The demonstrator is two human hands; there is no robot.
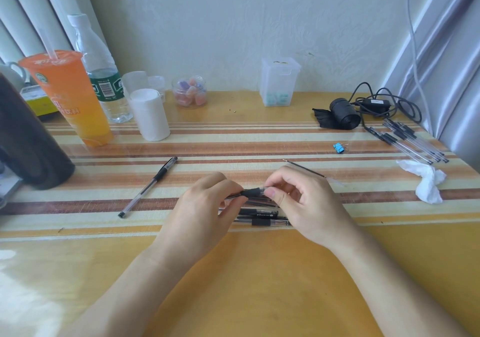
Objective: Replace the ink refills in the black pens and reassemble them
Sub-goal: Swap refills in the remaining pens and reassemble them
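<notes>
A black pen (251, 192) with a clear barrel and black rubber grip lies level between both hands, just above the table. My left hand (205, 212) pinches its tip end; my right hand (301, 201) pinches the barrel end. Under the hands lies a small pile of pens (262, 217). One assembled pen (148, 187) rests alone at the left. A thin ink refill (304, 168) lies just behind my right hand. A bundle of several pens (413, 141) sits at the far right.
An orange drink cup (68, 97), a water bottle (101, 71), a white roll (149, 114) and a dark object (28, 139) stand at the left. At the back are a candy jar (191, 92), a clear box (279, 82), a black roll (342, 113) and cables. A blue clip (339, 148) and crumpled tissue (426, 180) lie right.
</notes>
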